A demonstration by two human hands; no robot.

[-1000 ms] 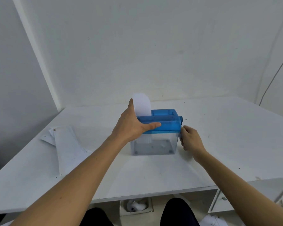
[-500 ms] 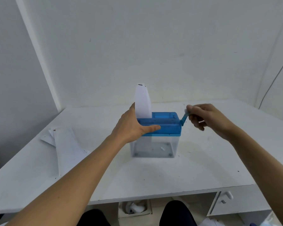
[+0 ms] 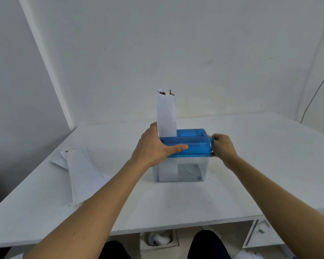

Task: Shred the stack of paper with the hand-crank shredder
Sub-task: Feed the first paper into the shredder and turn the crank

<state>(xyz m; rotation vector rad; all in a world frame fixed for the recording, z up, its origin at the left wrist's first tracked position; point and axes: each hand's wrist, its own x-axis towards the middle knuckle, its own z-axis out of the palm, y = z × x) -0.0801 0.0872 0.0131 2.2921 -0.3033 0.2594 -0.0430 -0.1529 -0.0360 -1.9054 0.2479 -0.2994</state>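
Note:
A hand-crank shredder [image 3: 192, 144] with a blue top and a clear bin stands mid-table. A narrow white paper strip [image 3: 166, 116] stands upright in its slot at the left end, and paper hangs down inside the bin. My left hand [image 3: 153, 146] grips the shredder's left end, thumb across the blue front. My right hand [image 3: 222, 146] is curled round the crank at the shredder's right side; the handle is mostly hidden and the hand is blurred. A stack of white paper strips [image 3: 80, 171] lies on the table to the left.
The white table [image 3: 250, 165] sits in a corner between white walls. Below its front edge are a small box with crumpled paper [image 3: 159, 239], a drawer unit [image 3: 260, 234] at the right, and my knees. A cable [image 3: 314, 94] runs down the right wall.
My right hand has swung the crank round from the top to level with the shredder's right side. The paper strip now stands taller in the slot. My left hand has kept its hold.

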